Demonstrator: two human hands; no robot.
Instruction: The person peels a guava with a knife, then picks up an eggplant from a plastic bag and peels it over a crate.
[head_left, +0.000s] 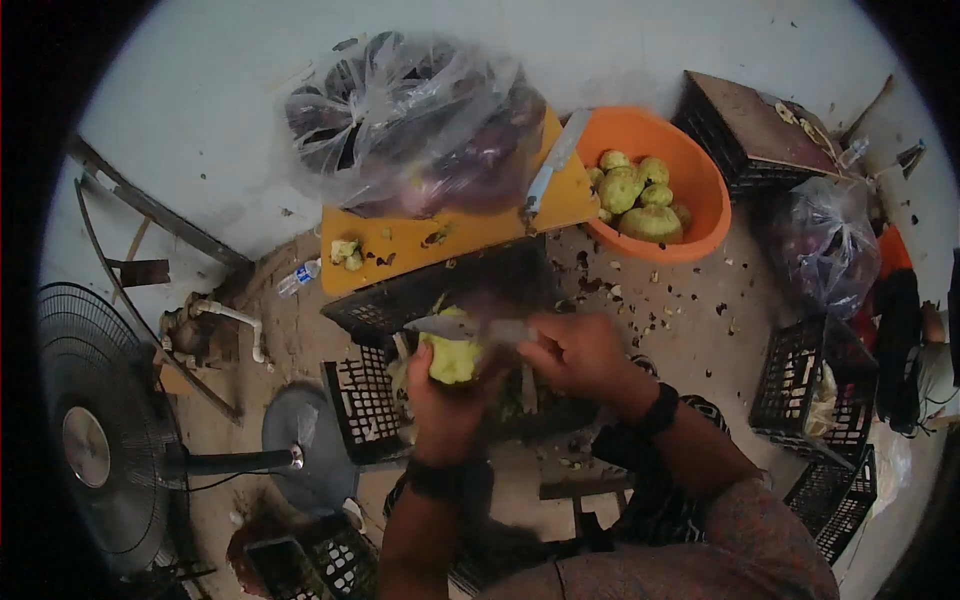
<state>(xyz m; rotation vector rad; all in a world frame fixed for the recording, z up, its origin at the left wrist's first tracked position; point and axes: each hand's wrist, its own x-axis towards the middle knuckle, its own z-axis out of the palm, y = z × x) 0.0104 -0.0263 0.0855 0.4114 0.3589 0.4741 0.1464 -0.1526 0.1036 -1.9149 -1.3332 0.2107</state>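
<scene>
Near the middle of the head view, my left hand [440,405] is wrapped around a pale green, partly peeled round vegetable [455,362] of a kind I cannot make out. My right hand [582,352] grips a knife [448,326] by its handle, with the blade lying across the top of the vegetable. Below both hands stands a black crate [365,405] with trimmings in it, partly hidden by my arms.
A yellow board [385,255] bears a plastic bag of dark purple produce [420,130], scraps and another knife [558,165]. Beside it, an orange tub [712,210] holds several peeled vegetables. A fan [95,440] stands left; crates [800,380] stand right. Peelings litter the floor.
</scene>
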